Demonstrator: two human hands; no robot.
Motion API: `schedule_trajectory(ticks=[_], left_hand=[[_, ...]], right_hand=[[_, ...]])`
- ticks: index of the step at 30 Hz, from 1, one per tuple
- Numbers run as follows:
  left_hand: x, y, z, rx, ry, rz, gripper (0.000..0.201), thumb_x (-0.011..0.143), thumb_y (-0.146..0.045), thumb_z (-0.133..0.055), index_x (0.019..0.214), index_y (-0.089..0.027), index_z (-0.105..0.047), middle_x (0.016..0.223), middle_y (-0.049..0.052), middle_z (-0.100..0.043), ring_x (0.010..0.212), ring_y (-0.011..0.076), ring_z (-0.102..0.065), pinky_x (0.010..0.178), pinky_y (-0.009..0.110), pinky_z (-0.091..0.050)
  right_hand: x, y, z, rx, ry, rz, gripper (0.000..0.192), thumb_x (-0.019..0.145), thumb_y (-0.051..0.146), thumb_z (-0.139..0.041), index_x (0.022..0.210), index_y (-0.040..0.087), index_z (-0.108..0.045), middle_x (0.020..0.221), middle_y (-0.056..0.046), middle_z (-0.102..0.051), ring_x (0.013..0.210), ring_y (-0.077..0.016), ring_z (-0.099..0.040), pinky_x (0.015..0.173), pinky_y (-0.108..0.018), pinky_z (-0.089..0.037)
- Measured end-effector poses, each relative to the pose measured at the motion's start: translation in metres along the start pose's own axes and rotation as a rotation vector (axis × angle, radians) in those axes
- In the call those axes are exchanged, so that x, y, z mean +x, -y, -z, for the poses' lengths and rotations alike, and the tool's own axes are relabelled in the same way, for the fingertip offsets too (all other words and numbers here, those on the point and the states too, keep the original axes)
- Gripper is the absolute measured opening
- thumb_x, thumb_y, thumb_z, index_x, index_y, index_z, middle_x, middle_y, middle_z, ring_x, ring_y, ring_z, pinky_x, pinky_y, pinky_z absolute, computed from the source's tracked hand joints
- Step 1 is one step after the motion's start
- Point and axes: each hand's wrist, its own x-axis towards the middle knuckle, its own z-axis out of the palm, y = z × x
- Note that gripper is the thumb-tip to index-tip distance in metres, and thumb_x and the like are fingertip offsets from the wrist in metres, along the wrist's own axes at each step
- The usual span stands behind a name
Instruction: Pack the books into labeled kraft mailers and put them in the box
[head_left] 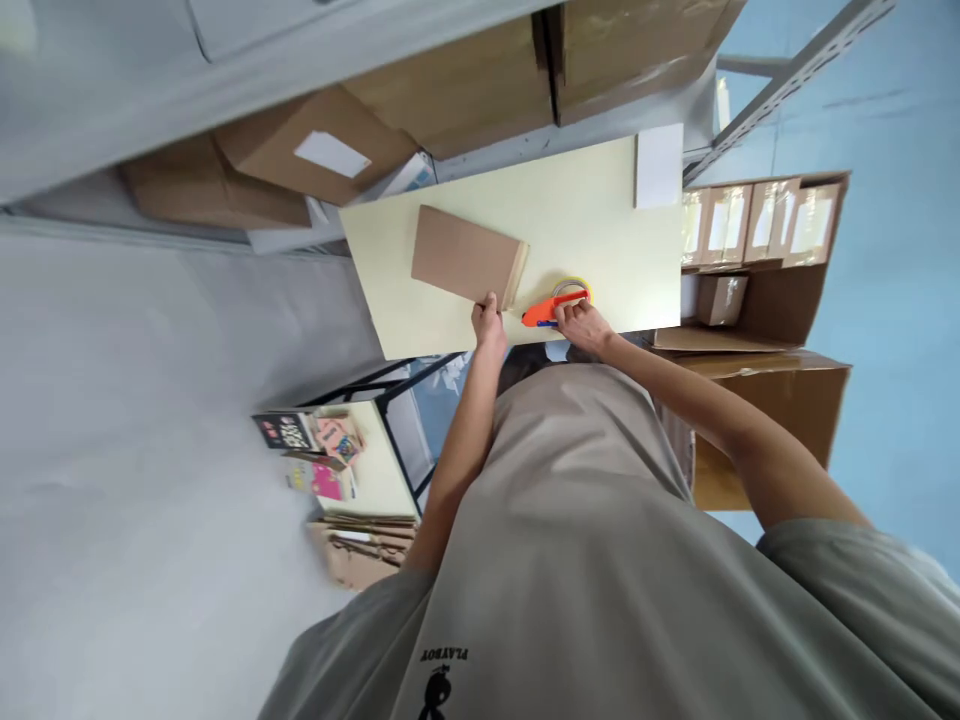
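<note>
A flat brown kraft envelope (465, 255) lies at a slant on the cream tabletop (585, 200), with a paler strip along its right end. At its near right corner, my left hand (489, 322) pinches the edge, thumb on top. My right hand (583, 325) is closed around an orange tape dispenser (541, 313), just right of the envelope. A ring-shaped roll with a yellow rim shows behind the dispenser, and a small blue part shows under its front. The undersides of both hands are hidden.
A white sheet or flat box (659, 166) lies at the table's far right corner. Large cardboard boxes (457, 90) line the shelf behind. Open cartons (784, 300) stand on the right, one holding smaller boxes. Books (330, 455) sit on a lower table at left, beside folded cardboard (360, 555).
</note>
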Motion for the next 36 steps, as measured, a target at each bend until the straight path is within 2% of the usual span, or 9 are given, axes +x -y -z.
schedule_trajectory(ticks=[6, 12, 16, 19, 24, 27, 32, 34, 36], left_hand=[[0.008, -0.012, -0.016, 0.125, -0.119, -0.001, 0.029, 0.110, -0.039, -0.086, 0.124, -0.016, -0.076, 0.157, 0.024, -0.077, 0.150, 0.0313, -0.075, 0.126, 0.045, -0.061], [0.010, -0.015, 0.004, 0.160, 0.025, -0.036, 0.041, 0.095, -0.035, -0.103, 0.117, -0.016, -0.073, 0.144, 0.020, -0.084, 0.137, 0.0255, -0.081, 0.125, 0.040, -0.062], [0.012, -0.016, 0.008, 0.204, 0.046, -0.045, 0.048, 0.091, -0.041, -0.108, 0.114, -0.017, -0.074, 0.131, 0.017, -0.088, 0.140, 0.0265, -0.078, 0.127, 0.042, -0.060], [0.015, -0.015, 0.007, 0.223, 0.054, -0.056, 0.052, 0.088, -0.046, -0.110, 0.114, -0.017, -0.075, 0.129, 0.017, -0.088, 0.145, 0.0291, -0.077, 0.129, 0.043, -0.061], [0.019, -0.016, 0.011, 0.249, 0.082, -0.051, 0.057, 0.085, -0.053, -0.109, 0.118, -0.019, -0.077, 0.136, 0.016, -0.087, 0.151, 0.0295, -0.075, 0.131, 0.042, -0.060], [0.021, -0.017, 0.014, 0.288, 0.102, -0.047, 0.055, 0.087, -0.052, -0.108, 0.120, -0.020, -0.077, 0.139, 0.016, -0.086, 0.152, 0.0283, -0.075, 0.133, 0.042, -0.060], [0.023, -0.023, 0.020, 0.417, 0.132, -0.045, 0.054, 0.090, -0.050, -0.104, 0.124, -0.020, -0.075, 0.148, 0.018, -0.084, 0.152, 0.0280, -0.075, 0.134, 0.045, -0.058], [0.027, -0.030, 0.023, 0.460, 0.191, -0.058, 0.061, 0.091, -0.048, -0.102, 0.134, -0.018, -0.073, 0.158, 0.021, -0.079, 0.153, 0.0295, -0.074, 0.136, 0.046, -0.056], [0.034, -0.041, 0.027, 0.485, 0.291, -0.109, 0.082, 0.089, -0.043, -0.102, 0.157, -0.018, -0.064, 0.170, 0.023, -0.070, 0.158, 0.0301, -0.071, 0.138, 0.045, -0.053]], right_hand=[[0.007, 0.007, -0.009, 0.074, -0.023, 0.013, 0.054, 0.116, 0.016, -0.031, 0.157, -0.008, -0.056, 0.136, -0.037, -0.080, 0.123, -0.0418, -0.077, 0.115, -0.054, -0.049], [0.006, 0.012, -0.011, 0.152, -0.054, 0.036, 0.053, 0.118, 0.015, -0.031, 0.158, -0.007, -0.056, 0.136, -0.036, -0.080, 0.123, -0.0410, -0.078, 0.113, -0.053, -0.050], [0.002, 0.014, -0.011, 0.183, -0.056, 0.026, 0.052, 0.118, 0.013, -0.030, 0.157, -0.009, -0.057, 0.133, -0.036, -0.081, 0.119, -0.0390, -0.079, 0.112, -0.052, -0.050], [-0.018, -0.006, -0.022, 0.191, -0.015, -0.035, 0.052, 0.118, 0.013, -0.029, 0.156, -0.008, -0.057, 0.133, -0.036, -0.081, 0.122, -0.0395, -0.080, 0.110, -0.050, -0.051], [-0.050, -0.078, -0.038, 0.173, -0.036, -0.219, 0.058, 0.121, 0.031, -0.029, 0.156, -0.008, -0.055, 0.134, -0.038, -0.079, 0.124, -0.0438, -0.079, 0.112, -0.052, -0.050], [-0.029, -0.106, -0.025, 0.170, -0.183, -0.242, 0.061, 0.122, 0.031, -0.020, 0.157, -0.005, -0.054, 0.132, -0.034, -0.080, 0.125, -0.0421, -0.078, 0.114, -0.053, -0.051], [0.047, -0.111, 0.009, 0.176, -0.275, -0.222, 0.065, 0.121, 0.027, -0.015, 0.161, -0.004, -0.055, 0.131, -0.028, -0.081, 0.127, -0.0408, -0.079, 0.114, -0.054, -0.050], [0.067, -0.108, 0.012, 0.164, -0.300, -0.191, 0.065, 0.121, 0.027, -0.015, 0.161, -0.003, -0.057, 0.127, -0.026, -0.083, 0.125, -0.0396, -0.080, 0.114, -0.055, -0.050], [0.076, -0.106, 0.010, 0.143, -0.311, -0.159, 0.064, 0.121, 0.027, -0.017, 0.159, -0.003, -0.059, 0.123, -0.024, -0.084, 0.121, -0.0387, -0.081, 0.113, -0.054, -0.051]])
